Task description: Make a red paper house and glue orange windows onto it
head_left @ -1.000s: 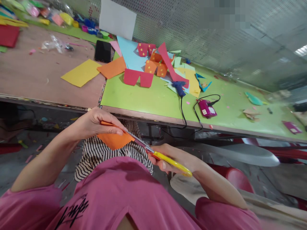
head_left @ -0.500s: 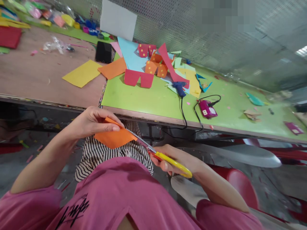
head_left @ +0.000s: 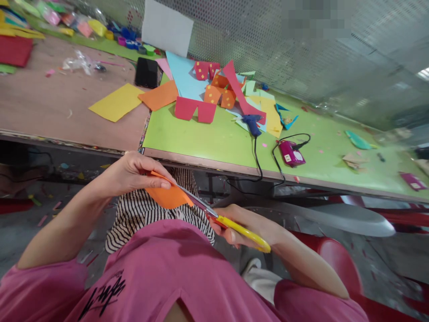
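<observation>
As I watch remotely, the orange paper (head_left: 167,197) has shifted rightward, pinched between thumb and fingers of my left hand (head_left: 134,173); my right hand (head_left: 246,218) grips yellow-handled scissors (head_left: 228,222).

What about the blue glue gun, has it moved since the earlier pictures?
No, the blue glue gun hasn't shifted any way, judged against the front edge of the green tabletop.

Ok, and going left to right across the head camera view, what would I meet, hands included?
Red paper, clear plastic wrap, left hand gripping orange paper, right hand holding scissors, purple box, green leaf shape, second purple box near the right edge.
</observation>
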A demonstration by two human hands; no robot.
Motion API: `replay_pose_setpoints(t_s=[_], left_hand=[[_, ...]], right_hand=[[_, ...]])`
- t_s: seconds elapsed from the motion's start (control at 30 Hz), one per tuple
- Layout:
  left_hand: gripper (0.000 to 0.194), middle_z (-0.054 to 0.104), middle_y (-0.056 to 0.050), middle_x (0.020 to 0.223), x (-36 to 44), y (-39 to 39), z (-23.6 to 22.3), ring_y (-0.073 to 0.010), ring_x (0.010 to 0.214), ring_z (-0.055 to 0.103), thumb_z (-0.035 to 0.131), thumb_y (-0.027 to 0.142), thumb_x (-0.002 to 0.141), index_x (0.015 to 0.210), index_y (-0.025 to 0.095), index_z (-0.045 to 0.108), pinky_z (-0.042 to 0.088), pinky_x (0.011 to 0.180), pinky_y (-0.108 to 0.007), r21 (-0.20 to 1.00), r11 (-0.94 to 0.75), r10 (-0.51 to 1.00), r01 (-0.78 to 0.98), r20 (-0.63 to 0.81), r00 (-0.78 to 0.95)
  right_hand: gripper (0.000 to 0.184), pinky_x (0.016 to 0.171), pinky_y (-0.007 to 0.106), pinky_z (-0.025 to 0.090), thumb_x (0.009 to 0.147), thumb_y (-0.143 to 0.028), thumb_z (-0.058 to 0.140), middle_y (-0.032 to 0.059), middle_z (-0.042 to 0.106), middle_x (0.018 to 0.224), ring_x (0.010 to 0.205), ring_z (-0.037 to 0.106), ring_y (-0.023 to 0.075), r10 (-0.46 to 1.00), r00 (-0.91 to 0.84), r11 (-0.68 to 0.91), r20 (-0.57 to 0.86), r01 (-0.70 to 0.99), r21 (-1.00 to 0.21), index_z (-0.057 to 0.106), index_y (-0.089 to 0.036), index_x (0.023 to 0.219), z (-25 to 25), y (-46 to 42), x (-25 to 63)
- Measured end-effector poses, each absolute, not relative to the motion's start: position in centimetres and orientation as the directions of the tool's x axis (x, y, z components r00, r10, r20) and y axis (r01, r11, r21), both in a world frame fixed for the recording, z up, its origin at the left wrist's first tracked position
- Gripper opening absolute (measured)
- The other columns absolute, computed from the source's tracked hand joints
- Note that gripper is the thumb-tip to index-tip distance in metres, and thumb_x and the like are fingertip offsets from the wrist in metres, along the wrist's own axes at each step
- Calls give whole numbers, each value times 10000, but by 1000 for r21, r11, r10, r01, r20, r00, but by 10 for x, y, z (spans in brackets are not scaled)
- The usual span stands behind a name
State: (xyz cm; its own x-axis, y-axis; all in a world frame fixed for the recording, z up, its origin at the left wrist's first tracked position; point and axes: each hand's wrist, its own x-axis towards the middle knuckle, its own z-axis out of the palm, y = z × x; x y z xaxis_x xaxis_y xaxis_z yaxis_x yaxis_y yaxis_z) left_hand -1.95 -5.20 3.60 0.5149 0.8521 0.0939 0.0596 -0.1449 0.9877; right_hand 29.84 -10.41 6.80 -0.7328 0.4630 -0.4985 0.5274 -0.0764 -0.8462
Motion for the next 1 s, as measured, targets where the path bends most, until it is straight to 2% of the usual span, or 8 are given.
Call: replay_pose_setpoints(t_s=[0.1, 0.3, 0.53, 0.7, 0.8, 1.0], left_hand=[[73, 813, -31, 761, -20, -52, 36, -140, 675, 741, 851, 311, 775, 836, 273, 866, 564, 628, -156, 987, -146, 854, 62, 94, 511], [65, 816, -30, 776, -19, -54, 38, -143, 698, 748, 845, 290, 775, 834, 276, 867, 563, 653, -159, 985, -156, 857, 79, 95, 507], [89, 822, -14, 798, -14, -56, 43, -133, 718, 757, 839, 247, 779, 855, 286, 866, 555, 648, -138, 985, -156, 838, 80, 89, 539], [70, 820, -32, 785, -12, -55, 42, -136, 696, 753, 845, 254, 779, 845, 256, 865, 559, 633, -139, 983, -172, 821, 59, 110, 560], [69, 820, -33, 786, -12, -55, 40, -136, 703, 757, 838, 239, 781, 844, 250, 863, 561, 639, -138, 985, -163, 817, 56, 103, 568], [94, 818, -40, 794, -11, -57, 39, -147, 713, 753, 839, 279, 777, 857, 231, 856, 567, 645, -160, 991, -118, 818, 58, 64, 571]], right_hand=[[599, 439, 183, 417, 893, -798, 492, -69, 440, 594, 479, 425, 64, 470, -720, -99, -511, 532, -841, 458, -212, 772, 69, -106, 298], [505, 454, 176, 405, 909, -687, 550, -75, 433, 587, 493, 424, 65, 467, -688, -128, -556, 570, -812, 454, -213, 762, 71, -108, 297], [581, 452, 180, 354, 928, -772, 463, -60, 447, 596, 503, 432, 70, 451, -735, -78, -507, 533, -843, 461, -209, 786, 71, -105, 296], [511, 460, 179, 347, 958, -692, 475, -65, 449, 597, 505, 413, 66, 455, -744, -51, -490, 528, -848, 437, -217, 774, 71, -105, 293], [517, 443, 174, 326, 946, -699, 495, -66, 458, 586, 489, 422, 64, 467, -733, -43, -494, 539, -841, 445, -216, 769, 70, -105, 293], [599, 443, 176, 399, 890, -798, 528, -74, 462, 575, 475, 449, 63, 472, -711, -110, -521, 539, -835, 455, -213, 787, 65, -107, 296]])
